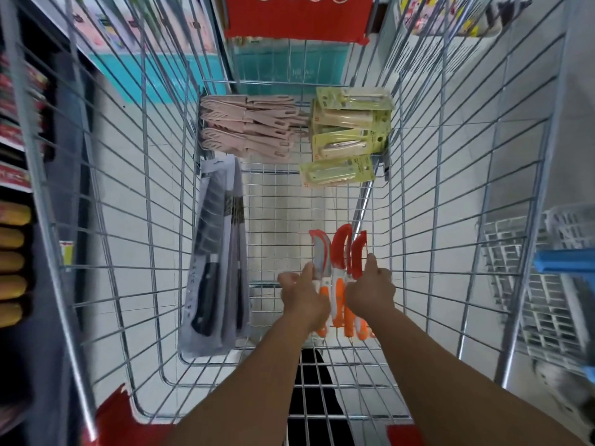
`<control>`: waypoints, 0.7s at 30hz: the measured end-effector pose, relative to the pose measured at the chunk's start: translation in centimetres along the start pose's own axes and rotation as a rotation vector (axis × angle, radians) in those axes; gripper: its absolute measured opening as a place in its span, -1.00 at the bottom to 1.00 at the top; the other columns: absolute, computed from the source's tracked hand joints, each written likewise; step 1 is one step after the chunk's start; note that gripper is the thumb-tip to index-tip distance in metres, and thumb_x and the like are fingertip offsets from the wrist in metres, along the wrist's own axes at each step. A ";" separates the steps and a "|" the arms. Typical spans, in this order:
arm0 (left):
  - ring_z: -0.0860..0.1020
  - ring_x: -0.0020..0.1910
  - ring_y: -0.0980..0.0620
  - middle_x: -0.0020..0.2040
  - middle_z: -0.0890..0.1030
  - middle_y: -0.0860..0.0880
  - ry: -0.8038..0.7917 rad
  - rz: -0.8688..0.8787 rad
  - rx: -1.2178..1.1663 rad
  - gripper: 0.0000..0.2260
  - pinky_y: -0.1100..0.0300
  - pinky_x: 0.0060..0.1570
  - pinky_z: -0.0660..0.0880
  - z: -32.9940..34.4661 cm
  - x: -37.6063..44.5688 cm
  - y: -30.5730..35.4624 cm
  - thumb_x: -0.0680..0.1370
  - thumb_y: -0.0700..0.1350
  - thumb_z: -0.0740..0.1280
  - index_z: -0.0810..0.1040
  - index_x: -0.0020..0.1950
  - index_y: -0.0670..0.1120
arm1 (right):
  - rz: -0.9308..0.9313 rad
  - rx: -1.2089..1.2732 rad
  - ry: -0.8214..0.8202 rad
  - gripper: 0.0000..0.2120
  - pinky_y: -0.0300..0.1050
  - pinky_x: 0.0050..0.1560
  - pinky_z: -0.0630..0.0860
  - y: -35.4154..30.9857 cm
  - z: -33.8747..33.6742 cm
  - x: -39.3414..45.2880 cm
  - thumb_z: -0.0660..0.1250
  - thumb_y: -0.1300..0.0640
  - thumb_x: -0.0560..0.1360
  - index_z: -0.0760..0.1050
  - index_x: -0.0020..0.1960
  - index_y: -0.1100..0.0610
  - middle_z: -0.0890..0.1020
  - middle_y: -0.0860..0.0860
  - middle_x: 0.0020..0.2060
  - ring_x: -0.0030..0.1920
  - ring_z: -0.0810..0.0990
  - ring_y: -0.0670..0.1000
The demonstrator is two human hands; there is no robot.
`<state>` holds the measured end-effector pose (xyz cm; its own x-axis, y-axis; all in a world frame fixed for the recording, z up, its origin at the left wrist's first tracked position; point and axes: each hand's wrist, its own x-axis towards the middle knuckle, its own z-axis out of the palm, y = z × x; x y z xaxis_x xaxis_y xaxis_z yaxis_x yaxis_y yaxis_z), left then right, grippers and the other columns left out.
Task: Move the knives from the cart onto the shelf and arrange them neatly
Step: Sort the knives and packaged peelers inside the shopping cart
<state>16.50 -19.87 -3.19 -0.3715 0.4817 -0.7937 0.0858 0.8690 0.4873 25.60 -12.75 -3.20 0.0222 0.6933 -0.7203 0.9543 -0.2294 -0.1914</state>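
I look down into a wire shopping cart (154,220). Both hands reach into its near right part, around a bunch of orange-handled knives (338,284) with red blade covers. My left hand (301,292) presses on the bunch's left side and my right hand (370,289) on its right side, gripping the bunch between them. A stack of pink sheathed knives (248,127) lies at the far left of the cart. Yellow-green carded knives (349,130) lie at the far right. Grey packs with black-handled knives (215,262) lean along the left wall.
Store shelves with goods (16,220) run along the left of the cart. A white and blue crate rack (553,284) stands to the right. A red panel (299,17) hangs at the cart's far end. The cart's red handle corners (112,420) are near me.
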 end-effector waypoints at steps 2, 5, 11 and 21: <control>0.45 0.13 -0.08 0.25 0.20 -0.06 -0.071 0.039 0.015 -0.63 0.11 0.05 0.56 0.1 -0.2 0.4 0.53 -0.27 0.28 0.35 0.27 0.04 | 0.005 -0.030 -0.001 -0.28 0.10 0.30 0.33 0.1 0.0 0.1 0.24 0.18 0.51 -0.08 0.54 0.06 0.24 0.22 0.38 0.36 0.29 0.25; 0.26 0.41 -0.14 0.48 0.14 -0.11 -0.149 0.083 0.174 -0.38 0.11 0.24 0.38 0.2 -0.2 0.4 0.57 -0.26 0.25 0.03 0.54 0.00 | -0.009 -0.021 -0.016 -0.27 0.14 0.37 0.29 0.2 -0.1 -0.2 0.25 0.19 0.51 -0.08 0.54 0.13 0.28 0.22 0.38 0.38 0.29 0.24; 0.05 0.52 -0.09 0.57 0.03 -0.06 -0.157 0.190 0.306 -0.26 0.03 0.43 0.12 -1.1 -1.5 0.0 0.54 -0.20 0.30 -0.11 0.56 -0.04 | -0.181 -0.109 0.133 -0.31 0.10 0.42 0.23 -0.9 0.1 -1.8 0.23 0.08 0.52 -0.04 0.53 0.16 0.21 0.12 0.47 0.46 0.19 0.15; -0.19 0.54 -0.04 0.56 -0.22 0.00 0.418 0.233 0.543 -0.28 0.00 0.48 -0.13 -7.8 -4.1 -1.1 0.59 -0.21 0.21 -0.24 0.55 -0.01 | -0.663 -0.079 0.073 -0.36 -0.02 0.48 0.03 -6.4 2.3 -5.1 0.19 -0.05 0.57 0.01 0.54 0.08 0.14 0.05 0.52 0.51 0.08 0.05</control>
<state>10.70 -23.67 2.36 -0.6003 0.6725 -0.4328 0.6130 0.7345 0.2911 18.63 -16.43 0.17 -0.5584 0.7157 -0.4196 0.7920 0.3093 -0.5264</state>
